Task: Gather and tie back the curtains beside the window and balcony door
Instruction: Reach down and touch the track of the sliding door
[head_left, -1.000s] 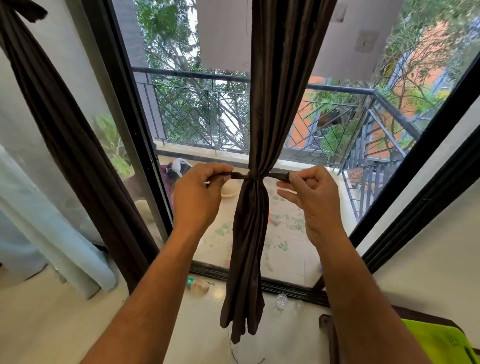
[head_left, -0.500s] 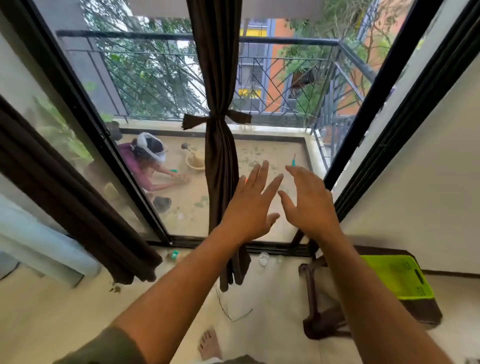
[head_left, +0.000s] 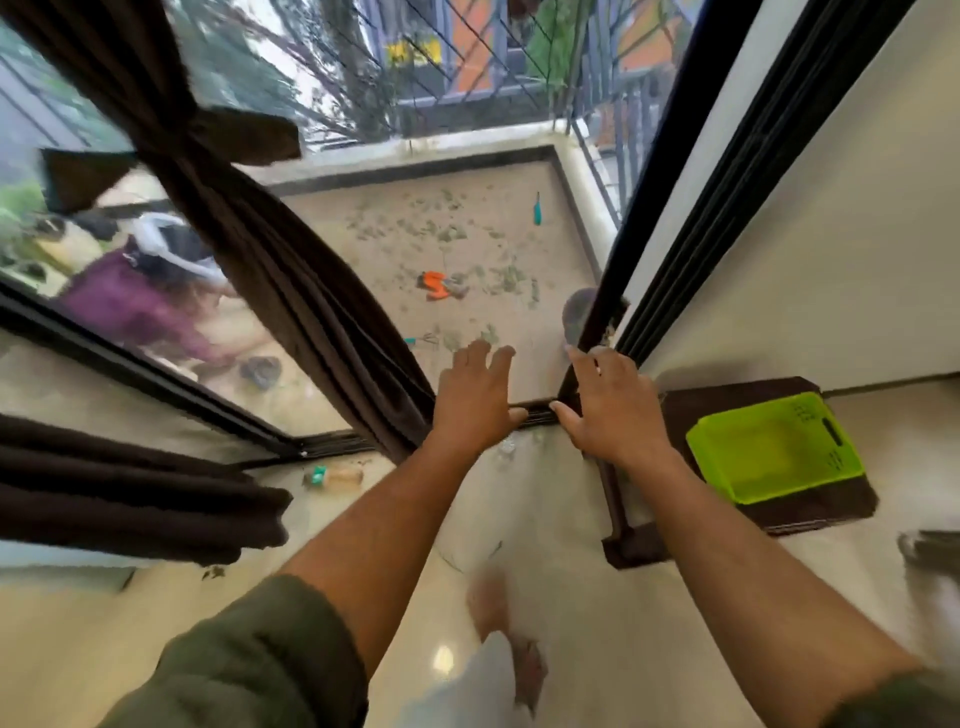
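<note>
Beside the balcony door, both the left hand (head_left: 475, 397) and right hand (head_left: 608, 405) are hovering with fingers spread and released, just right of the knotted brown curtain (head_left: 270, 260) hanging against the glass.

Green plastic basket (head_left: 774, 449) resting on a dark low stool (head_left: 727, 410). Small bottle (head_left: 335, 475) lying on the floor beside the door track. Orange object (head_left: 434, 283) on the balcony floor (head_left: 395, 218).
</note>
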